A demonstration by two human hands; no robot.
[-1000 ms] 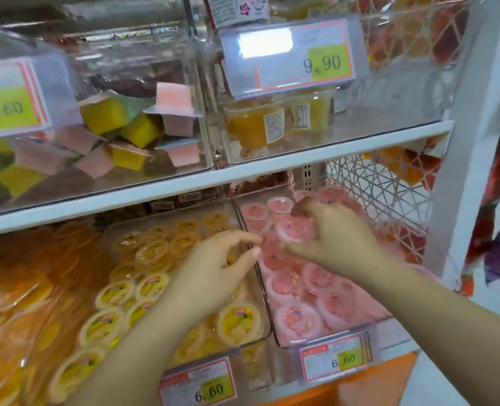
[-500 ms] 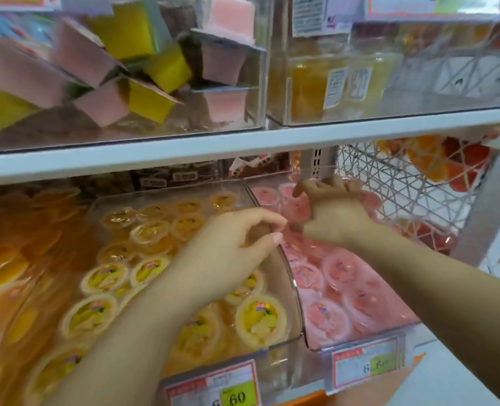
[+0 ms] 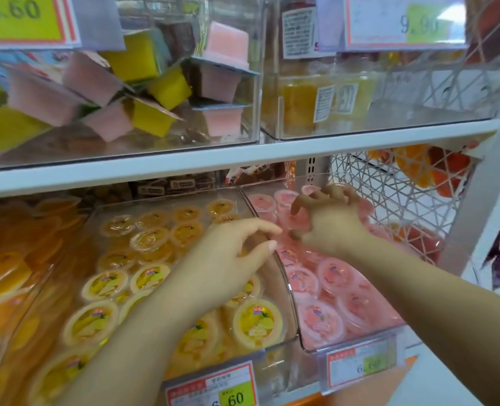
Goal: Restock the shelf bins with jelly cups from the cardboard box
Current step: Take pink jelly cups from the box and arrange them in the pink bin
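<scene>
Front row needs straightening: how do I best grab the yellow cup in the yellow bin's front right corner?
Take the yellow cup by its rim, grip spanning the lid, coming from above. It lies lid up, hemmed by neighbouring cups on its left and the clear bin wall on its right, so only the top edge is free.

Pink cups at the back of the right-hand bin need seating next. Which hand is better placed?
Probably right: the right hand lies over the rear pink cups, while the left hand sits at the wall of the yellow-cup bin.
</scene>
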